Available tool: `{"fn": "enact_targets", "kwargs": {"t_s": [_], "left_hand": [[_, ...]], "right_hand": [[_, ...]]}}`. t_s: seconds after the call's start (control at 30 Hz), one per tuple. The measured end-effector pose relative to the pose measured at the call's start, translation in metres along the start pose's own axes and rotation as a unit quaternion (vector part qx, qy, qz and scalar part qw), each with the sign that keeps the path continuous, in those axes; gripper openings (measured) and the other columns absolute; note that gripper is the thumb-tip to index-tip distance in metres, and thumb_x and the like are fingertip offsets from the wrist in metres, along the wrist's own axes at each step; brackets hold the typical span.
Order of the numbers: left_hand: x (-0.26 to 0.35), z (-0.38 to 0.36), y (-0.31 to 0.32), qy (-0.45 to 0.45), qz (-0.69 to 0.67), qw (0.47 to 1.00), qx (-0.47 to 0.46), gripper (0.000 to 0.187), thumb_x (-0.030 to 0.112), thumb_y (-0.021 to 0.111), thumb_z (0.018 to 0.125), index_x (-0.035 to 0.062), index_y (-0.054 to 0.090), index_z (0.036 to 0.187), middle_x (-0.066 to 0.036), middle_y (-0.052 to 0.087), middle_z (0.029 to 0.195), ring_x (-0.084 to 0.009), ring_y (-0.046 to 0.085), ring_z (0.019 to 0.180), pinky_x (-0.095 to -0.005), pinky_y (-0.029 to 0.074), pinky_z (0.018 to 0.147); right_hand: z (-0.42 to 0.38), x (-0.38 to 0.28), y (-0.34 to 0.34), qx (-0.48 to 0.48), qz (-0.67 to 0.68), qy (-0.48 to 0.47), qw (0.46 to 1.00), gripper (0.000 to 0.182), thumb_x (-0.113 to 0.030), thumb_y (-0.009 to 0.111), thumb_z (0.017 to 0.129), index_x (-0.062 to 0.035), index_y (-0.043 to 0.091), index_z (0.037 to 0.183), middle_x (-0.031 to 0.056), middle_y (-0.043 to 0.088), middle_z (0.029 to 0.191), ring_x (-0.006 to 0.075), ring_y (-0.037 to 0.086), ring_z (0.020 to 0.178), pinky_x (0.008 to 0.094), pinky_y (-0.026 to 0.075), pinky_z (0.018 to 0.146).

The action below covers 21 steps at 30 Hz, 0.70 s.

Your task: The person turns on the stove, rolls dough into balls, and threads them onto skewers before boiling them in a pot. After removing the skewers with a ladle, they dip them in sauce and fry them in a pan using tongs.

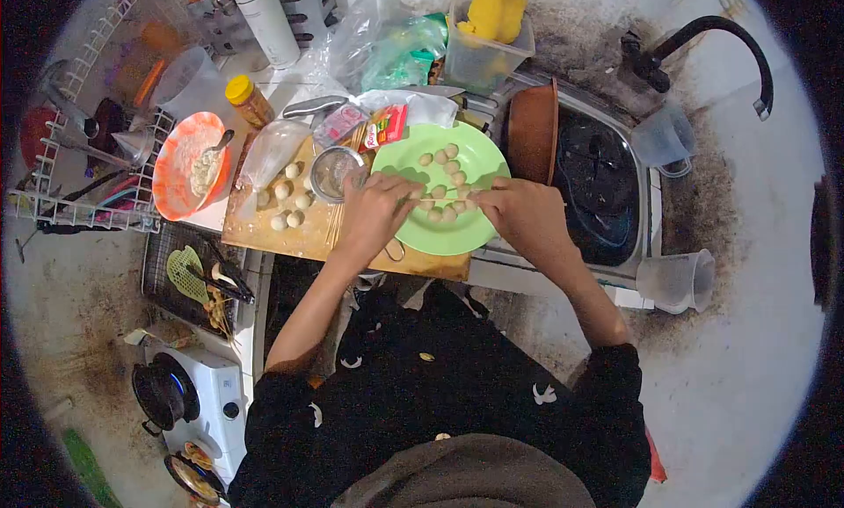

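Note:
A thin pale stick, apparently a bamboo skewer point(450, 199), stretches between my two hands above a light green plate point(482, 156). My left hand point(374, 211) pinches its left end, and my right hand point(527, 216) has fingers closed at the other end. Several small greyish balls point(451, 167) lie on the plate, some right behind and below the skewer; whether any is threaded on it I cannot make out. Left of the plate, a small metal strainer point(336, 172) rests on a wooden board point(255, 222), with several floured dough balls point(282, 190) beside it.
An orange bowl point(180, 170) with a spoon stands left of the board. Behind are a yellow-capped jar point(250, 102), a red packet point(385, 126) and a knife. A sink point(600, 192) with a brown pan point(533, 130) lies right. At lower left a stove burner point(167, 392) shows blue flame.

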<state>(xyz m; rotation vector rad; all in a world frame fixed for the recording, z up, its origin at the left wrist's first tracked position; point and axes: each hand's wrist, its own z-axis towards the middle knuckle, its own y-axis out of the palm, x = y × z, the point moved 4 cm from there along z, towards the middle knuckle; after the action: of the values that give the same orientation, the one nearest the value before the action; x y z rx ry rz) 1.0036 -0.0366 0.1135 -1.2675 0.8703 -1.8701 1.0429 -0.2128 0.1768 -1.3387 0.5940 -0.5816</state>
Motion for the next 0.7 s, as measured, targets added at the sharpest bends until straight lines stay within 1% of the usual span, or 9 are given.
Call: {"fn": "enact_targets", "kwargs": {"t_s": [0.13,0.2,0.23,0.3,0.33,0.4,0.53,0.6,0.7], "left_hand": [[0.000,0.002,-0.011,-0.021,-0.050,0.995,0.081,0.018,0.014,0.062,0.074,0.0109,0.064,0.092,-0.007,0.061,0.090,-0.0224,0.055,0.088,-0.0387,0.032,0.088],[-0.006,0.001,-0.015,-0.094,-0.253,0.955,0.126,0.021,0.007,0.064,0.073,0.0061,0.064,0.094,-0.009,0.061,0.091,-0.0191,0.057,0.087,-0.0336,0.041,0.081],[-0.006,0.001,-0.015,-0.093,-0.252,0.955,0.127,0.021,0.007,0.064,0.073,0.0061,0.064,0.094,-0.009,0.061,0.091,-0.0191,0.057,0.087,-0.0336,0.041,0.081],[-0.009,-0.002,-0.015,-0.125,-0.380,0.898,0.184,0.026,0.001,0.066,0.070,0.0013,0.064,0.096,-0.010,0.060,0.092,-0.0159,0.057,0.085,-0.0270,0.046,0.074],[-0.005,-0.003,-0.017,-0.124,-0.379,0.898,0.184,0.026,0.001,0.066,0.070,0.0013,0.064,0.096,-0.010,0.060,0.092,-0.0159,0.057,0.085,-0.0270,0.046,0.074],[-0.001,-0.006,-0.023,-0.175,-0.439,0.854,0.216,0.031,-0.004,0.069,0.067,-0.0006,0.063,0.097,-0.010,0.060,0.092,-0.0140,0.056,0.084,-0.0231,0.045,0.074],[0.012,-0.007,-0.032,-0.131,-0.448,0.842,0.269,0.030,-0.004,0.069,0.066,-0.0008,0.063,0.095,-0.011,0.060,0.092,-0.0146,0.057,0.084,-0.0228,0.045,0.074],[0.019,-0.006,-0.038,-0.081,-0.373,0.873,0.303,0.029,-0.005,0.069,0.065,-0.0004,0.064,0.093,-0.011,0.062,0.090,-0.0145,0.057,0.082,-0.0231,0.046,0.073],[0.024,-0.004,-0.038,-0.056,-0.366,0.875,0.311,0.027,-0.004,0.070,0.064,0.0004,0.065,0.091,-0.012,0.063,0.089,-0.0153,0.059,0.080,-0.0240,0.046,0.072]], "right_hand": [[-0.011,0.003,-0.006,0.010,0.052,0.065,0.996,0.014,-0.021,0.052,0.079,-0.0176,0.064,0.082,0.0042,0.056,0.070,0.0215,0.061,0.065,0.0349,0.048,0.053],[-0.019,0.006,-0.006,0.047,0.112,0.103,0.987,0.013,-0.022,0.055,0.078,-0.0162,0.065,0.082,0.0047,0.058,0.072,0.0223,0.060,0.065,0.0339,0.048,0.054],[-0.021,0.004,-0.007,0.048,0.112,0.102,0.987,0.013,-0.022,0.055,0.078,-0.0162,0.065,0.082,0.0047,0.058,0.072,0.0223,0.060,0.065,0.0339,0.048,0.054],[-0.026,0.003,-0.008,0.084,0.197,0.133,0.968,0.010,-0.019,0.060,0.075,-0.0135,0.066,0.081,0.0047,0.060,0.074,0.0228,0.060,0.064,0.0328,0.047,0.054],[-0.028,0.002,-0.007,0.085,0.198,0.133,0.967,0.010,-0.019,0.060,0.075,-0.0135,0.066,0.081,0.0047,0.060,0.074,0.0228,0.060,0.064,0.0328,0.047,0.054],[-0.034,0.001,-0.007,0.125,0.231,0.137,0.955,0.010,-0.014,0.062,0.074,-0.0111,0.066,0.082,0.0057,0.061,0.073,0.0232,0.060,0.063,0.0310,0.047,0.054],[-0.038,-0.015,-0.010,0.146,0.305,0.186,0.923,0.011,-0.010,0.062,0.073,-0.0091,0.067,0.083,0.0073,0.061,0.073,0.0219,0.060,0.061,0.0289,0.046,0.053],[-0.040,-0.018,-0.010,0.179,0.384,0.216,0.880,0.013,-0.008,0.061,0.075,-0.0083,0.067,0.086,0.0085,0.061,0.071,0.0192,0.059,0.058,0.0276,0.044,0.051],[-0.045,-0.015,0.001,0.196,0.355,0.205,0.891,0.013,-0.007,0.061,0.076,-0.0070,0.066,0.087,0.0089,0.061,0.070,0.0171,0.058,0.057,0.0270,0.043,0.050]]}}
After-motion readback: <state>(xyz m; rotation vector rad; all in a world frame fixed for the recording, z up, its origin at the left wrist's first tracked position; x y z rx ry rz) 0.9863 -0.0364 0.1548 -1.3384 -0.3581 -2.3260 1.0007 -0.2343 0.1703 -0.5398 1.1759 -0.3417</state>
